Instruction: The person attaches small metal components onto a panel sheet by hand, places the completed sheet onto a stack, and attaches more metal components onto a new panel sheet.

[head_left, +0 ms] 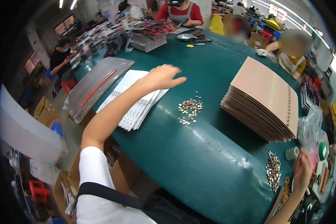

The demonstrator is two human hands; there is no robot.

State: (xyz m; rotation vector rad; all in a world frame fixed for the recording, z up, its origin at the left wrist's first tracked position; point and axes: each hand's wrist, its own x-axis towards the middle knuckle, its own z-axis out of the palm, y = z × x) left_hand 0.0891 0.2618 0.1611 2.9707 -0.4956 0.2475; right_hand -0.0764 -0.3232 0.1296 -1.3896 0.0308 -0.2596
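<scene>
My left hand [163, 77] reaches out above the far end of a stack of white printed sheets [128, 100]. Its thumb stands apart from the fingers, and nothing shows in it. To its right, a loose pile of small shiny metal pieces [190, 109] lies on the green table [190, 156]. My right hand [303, 168] is at the table's right edge, fingers loosely raised and apparently holding nothing. Beside it are a roll of clear tape [292, 153] and a second heap of shiny pieces [273, 171].
A tall stack of pinkish-brown cards [265, 93] stands at the right. A grey flat board [97, 84] lies at the left, bearing a reddish strip. Farther back sits a bundle of red-and-black pieces [153, 29]. Cardboard boxes [125, 173] stand below the left edge. Several people work around.
</scene>
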